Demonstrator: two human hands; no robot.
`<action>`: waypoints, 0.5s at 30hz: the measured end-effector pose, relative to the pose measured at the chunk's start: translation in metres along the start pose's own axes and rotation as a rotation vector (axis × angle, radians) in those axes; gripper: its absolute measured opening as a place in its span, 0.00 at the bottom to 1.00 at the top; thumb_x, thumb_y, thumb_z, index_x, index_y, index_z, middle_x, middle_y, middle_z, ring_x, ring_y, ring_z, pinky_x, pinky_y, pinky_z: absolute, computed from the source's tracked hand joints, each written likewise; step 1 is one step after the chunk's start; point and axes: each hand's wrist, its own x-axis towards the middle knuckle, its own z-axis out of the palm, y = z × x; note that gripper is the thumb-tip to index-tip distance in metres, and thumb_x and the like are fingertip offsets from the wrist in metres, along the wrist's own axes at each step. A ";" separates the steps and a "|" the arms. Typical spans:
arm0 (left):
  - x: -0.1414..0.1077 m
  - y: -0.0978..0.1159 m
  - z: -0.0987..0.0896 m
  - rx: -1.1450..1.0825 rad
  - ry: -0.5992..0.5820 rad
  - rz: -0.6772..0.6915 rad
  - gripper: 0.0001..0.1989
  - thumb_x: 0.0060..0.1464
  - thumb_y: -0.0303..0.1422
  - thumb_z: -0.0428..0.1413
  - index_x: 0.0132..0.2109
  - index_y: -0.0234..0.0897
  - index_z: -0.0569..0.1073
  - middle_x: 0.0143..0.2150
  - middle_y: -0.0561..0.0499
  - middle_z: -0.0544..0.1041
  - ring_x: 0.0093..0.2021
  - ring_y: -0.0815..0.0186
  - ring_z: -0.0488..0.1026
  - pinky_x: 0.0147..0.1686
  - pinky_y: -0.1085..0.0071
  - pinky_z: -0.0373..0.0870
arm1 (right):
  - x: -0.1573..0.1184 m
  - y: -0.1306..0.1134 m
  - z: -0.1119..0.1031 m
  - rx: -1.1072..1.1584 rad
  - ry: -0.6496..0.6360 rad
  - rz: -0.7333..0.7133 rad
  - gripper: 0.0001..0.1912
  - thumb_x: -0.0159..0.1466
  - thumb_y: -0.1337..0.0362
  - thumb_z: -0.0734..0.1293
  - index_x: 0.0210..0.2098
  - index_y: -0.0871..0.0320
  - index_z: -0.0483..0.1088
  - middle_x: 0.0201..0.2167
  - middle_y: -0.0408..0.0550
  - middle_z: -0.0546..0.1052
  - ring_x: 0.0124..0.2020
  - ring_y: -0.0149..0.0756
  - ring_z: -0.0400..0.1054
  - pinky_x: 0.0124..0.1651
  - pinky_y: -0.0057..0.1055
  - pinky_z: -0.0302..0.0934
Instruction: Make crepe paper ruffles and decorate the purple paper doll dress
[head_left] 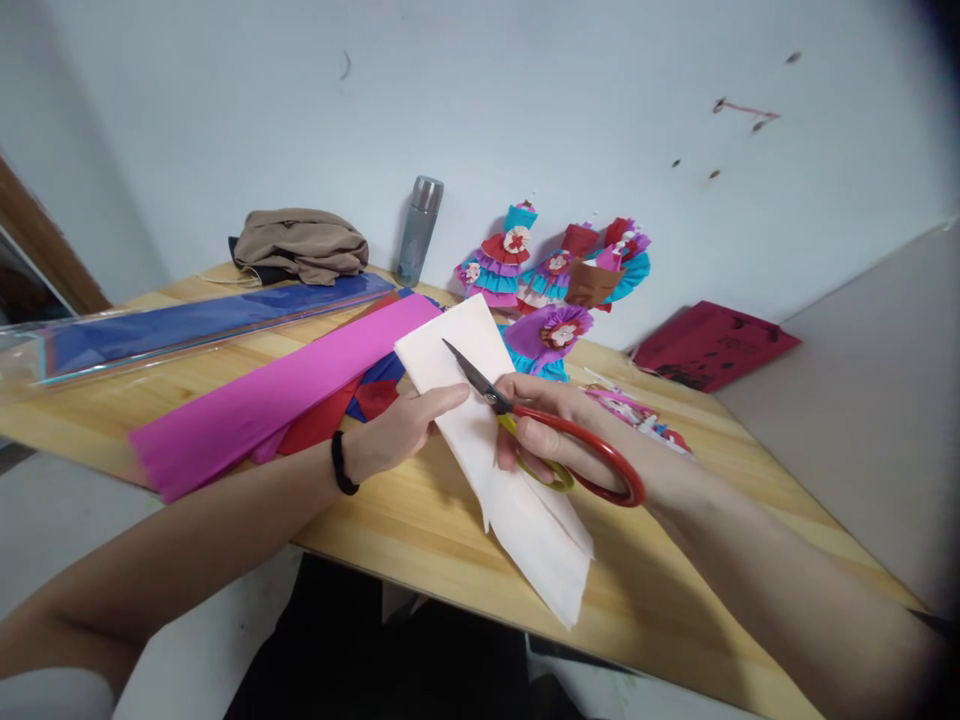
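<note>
A folded sheet of pale pink paper (466, 440) is held up over the wooden table, its lower end hanging towards the front edge. My left hand (401, 428) pinches its left side, thumb on top; a black band circles that wrist. In my right hand (551, 430) are scissors (611, 470) with one red and one yellow-green handle loop. Their dark blades point up and left, lying over the upper part of the paper and looking closed. Right-hand fingers also touch the paper's right edge.
Magenta paper (292, 395) lies at left over red and blue sheets, before a plastic-wrapped blue pack (202, 325). Behind stand a brown cloth (304, 243), a bottle (420, 232) and ruffled paper dresses (506, 260). A dark red bag (716, 345) leans at right, near small trimmings (637, 412).
</note>
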 end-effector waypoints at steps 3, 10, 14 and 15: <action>-0.001 0.000 0.001 0.007 0.006 0.018 0.20 0.50 0.46 0.64 0.43 0.35 0.78 0.41 0.44 0.81 0.47 0.51 0.76 0.47 0.59 0.71 | 0.000 0.000 0.001 0.000 0.004 -0.013 0.25 0.65 0.41 0.68 0.39 0.57 0.61 0.31 0.46 0.74 0.22 0.25 0.59 0.21 0.24 0.51; -0.002 -0.002 0.000 0.014 0.000 0.025 0.22 0.50 0.46 0.64 0.46 0.36 0.78 0.44 0.45 0.82 0.52 0.50 0.75 0.55 0.56 0.68 | 0.003 0.003 0.004 0.000 0.044 -0.046 0.25 0.64 0.40 0.68 0.36 0.55 0.60 0.19 0.33 0.61 0.17 0.23 0.51 0.18 0.24 0.44; -0.002 -0.002 -0.001 0.039 -0.006 0.015 0.23 0.50 0.47 0.64 0.46 0.35 0.79 0.45 0.45 0.82 0.53 0.50 0.75 0.56 0.56 0.68 | 0.004 0.003 0.004 0.003 0.059 -0.038 0.26 0.63 0.39 0.68 0.35 0.55 0.60 0.19 0.32 0.59 0.16 0.22 0.49 0.18 0.23 0.42; -0.002 -0.002 -0.001 0.049 -0.007 0.016 0.22 0.50 0.48 0.64 0.46 0.35 0.79 0.46 0.45 0.82 0.53 0.50 0.75 0.56 0.56 0.69 | 0.003 0.003 0.004 0.003 0.054 -0.037 0.26 0.63 0.39 0.68 0.35 0.55 0.60 0.19 0.32 0.59 0.16 0.22 0.49 0.18 0.23 0.42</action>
